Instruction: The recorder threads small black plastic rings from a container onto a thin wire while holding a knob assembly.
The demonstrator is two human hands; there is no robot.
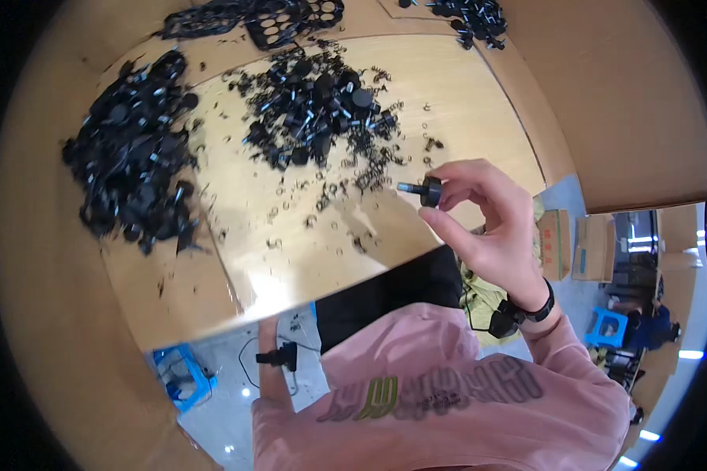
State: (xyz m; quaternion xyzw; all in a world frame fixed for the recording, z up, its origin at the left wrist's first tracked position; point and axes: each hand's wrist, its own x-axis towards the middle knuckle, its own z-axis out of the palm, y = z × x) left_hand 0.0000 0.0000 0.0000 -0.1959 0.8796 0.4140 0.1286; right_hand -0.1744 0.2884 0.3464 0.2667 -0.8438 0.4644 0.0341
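Note:
My right hand [491,216] is raised over the right part of the board, thumb and fingers pinching a black round rubber foot [430,191]. Its metal threaded stud [407,188] points left. Of my left arm only the forearm with a black strap [277,357] shows below the board's near edge; the hand itself is hidden under the board. Ahead lies a loose pile of similar black studded feet [314,110], with many small curled black scraps [373,161] scattered around it. A larger heap of black pieces [137,149] sits at the left.
The pale board [463,102] lies within cardboard walls [613,102]. Black perforated sheets [279,23] rest at the far side, and more black feet [479,20] at the far right. Blue stools [184,377], cardboard boxes [555,243] and another person [656,326] are beyond the board.

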